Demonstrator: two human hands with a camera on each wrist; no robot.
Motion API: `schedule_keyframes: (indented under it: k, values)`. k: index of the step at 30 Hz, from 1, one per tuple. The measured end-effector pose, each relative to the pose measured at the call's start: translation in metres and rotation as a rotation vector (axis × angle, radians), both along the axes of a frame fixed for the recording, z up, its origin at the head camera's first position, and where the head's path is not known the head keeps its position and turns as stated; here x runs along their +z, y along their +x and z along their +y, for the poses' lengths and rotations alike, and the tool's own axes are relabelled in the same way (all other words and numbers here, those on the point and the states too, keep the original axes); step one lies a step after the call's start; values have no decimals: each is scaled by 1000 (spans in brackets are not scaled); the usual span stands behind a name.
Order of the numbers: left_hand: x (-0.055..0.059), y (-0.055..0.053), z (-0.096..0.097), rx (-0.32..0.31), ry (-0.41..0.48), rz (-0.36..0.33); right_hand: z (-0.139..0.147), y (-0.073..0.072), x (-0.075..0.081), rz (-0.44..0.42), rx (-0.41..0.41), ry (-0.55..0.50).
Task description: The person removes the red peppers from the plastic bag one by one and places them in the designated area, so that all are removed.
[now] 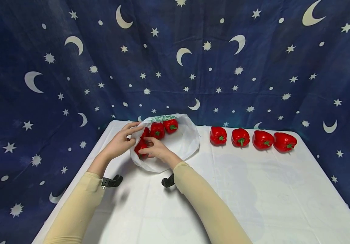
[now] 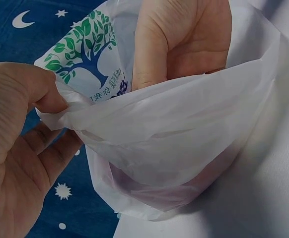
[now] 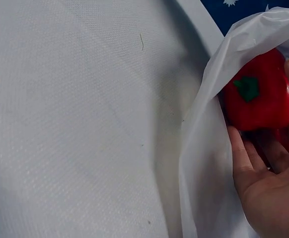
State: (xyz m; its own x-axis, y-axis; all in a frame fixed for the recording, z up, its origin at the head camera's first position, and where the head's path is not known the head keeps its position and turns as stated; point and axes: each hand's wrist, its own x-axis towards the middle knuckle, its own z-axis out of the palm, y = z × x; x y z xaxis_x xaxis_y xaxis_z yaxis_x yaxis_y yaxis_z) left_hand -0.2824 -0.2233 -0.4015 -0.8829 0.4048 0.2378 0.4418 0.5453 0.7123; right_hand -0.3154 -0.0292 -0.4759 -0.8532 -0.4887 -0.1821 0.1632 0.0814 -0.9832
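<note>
A white plastic bag (image 1: 182, 144) with a green tree print lies open-mouthed on the table. My left hand (image 1: 117, 144) pinches its rim between thumb and fingers, which the left wrist view shows closely at the bag (image 2: 169, 124). Inside the mouth, my right hand (image 1: 160, 151) holds a red bell pepper (image 3: 258, 94); its fingers lie beneath the pepper and its thumb is at the side. Other red bell peppers sit deeper in the bag, among them one in the middle (image 1: 157, 130) and one at the back (image 1: 170, 126).
Several more red bell peppers stand in a row at the right back of the white-covered table (image 1: 272, 196), the leftmost pepper (image 1: 218, 136) nearest the bag. A dark blue curtain (image 1: 168, 44) with moons and stars hangs behind and beside the table.
</note>
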Motion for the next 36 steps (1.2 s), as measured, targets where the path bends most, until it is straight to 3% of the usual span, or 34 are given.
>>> schedule_keyframes:
  k: [20,28,36]
  values:
    - [5,1,-5,20,-13,14,2,0,-4,97,-15,49]
    - [6,2,-7,23,-5,-6,21,-5,5,145,50,140]
    - [5,2,-8,26,-2,-7,41,-13,14,74,90,164]
